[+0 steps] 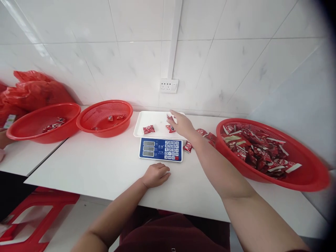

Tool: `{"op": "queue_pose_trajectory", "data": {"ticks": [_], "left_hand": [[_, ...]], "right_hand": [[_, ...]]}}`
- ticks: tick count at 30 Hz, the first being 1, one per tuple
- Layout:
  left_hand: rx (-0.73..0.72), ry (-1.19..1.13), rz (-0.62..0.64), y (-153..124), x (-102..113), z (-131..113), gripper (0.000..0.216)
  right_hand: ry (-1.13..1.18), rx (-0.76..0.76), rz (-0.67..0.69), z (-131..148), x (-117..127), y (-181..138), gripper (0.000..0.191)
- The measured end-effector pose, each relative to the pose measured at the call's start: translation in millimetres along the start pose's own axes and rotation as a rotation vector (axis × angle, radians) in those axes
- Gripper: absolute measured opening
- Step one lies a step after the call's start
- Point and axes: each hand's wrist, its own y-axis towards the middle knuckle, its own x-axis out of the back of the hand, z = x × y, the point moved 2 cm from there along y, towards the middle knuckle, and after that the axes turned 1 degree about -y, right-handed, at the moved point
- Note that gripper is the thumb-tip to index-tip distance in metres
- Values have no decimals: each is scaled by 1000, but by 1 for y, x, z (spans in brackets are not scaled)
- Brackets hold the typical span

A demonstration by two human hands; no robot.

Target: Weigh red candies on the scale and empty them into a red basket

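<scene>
A white scale tray point(147, 120) sits on a blue-faced electronic scale point(161, 149) in the middle of the white table. One red candy packet point(148, 130) lies on the tray at left. My right hand point(181, 125) reaches over the tray's right side, fingers stretched, its fingertips at a second red packet point(170, 128). My left hand point(156, 174) rests on the table just in front of the scale, fingers curled loosely, holding nothing.
A big red basin point(309, 175) full of red and white candy packets stands at right, with loose packets point(188, 147) beside the scale. A red mesh basket point(105, 117) and a red basin point(39, 122) stand at left, red bags behind. Another person's hand shows at far left.
</scene>
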Motion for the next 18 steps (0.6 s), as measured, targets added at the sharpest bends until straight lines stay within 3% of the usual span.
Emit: {"op": "queue_pose_trajectory", "data": {"ticks": [3, 5, 7, 9, 11, 15, 18], "left_hand": [[-24, -21, 34, 0, 0, -1, 20], [-37, -40, 52, 1, -1, 0, 21], [-44, -51, 67, 1, -1, 0, 20], [-48, -55, 77, 3, -1, 0, 19], [-54, -54, 90, 4, -2, 1, 17], [-54, -51, 93, 5, -2, 1, 16], [-55, -56, 85, 5, -2, 0, 15]], "right_hand": [[9, 35, -24, 1, -2, -6, 46], [8, 2, -130, -8, 6, -24, 43], [-3, -96, -259, -27, 14, -49, 42], [-25, -235, -304, -52, 17, -76, 42], [-113, -327, -186, -76, 11, -101, 36], [-296, -224, 184, -97, -15, -133, 39], [-389, -170, 239, -97, -28, -139, 45]]}}
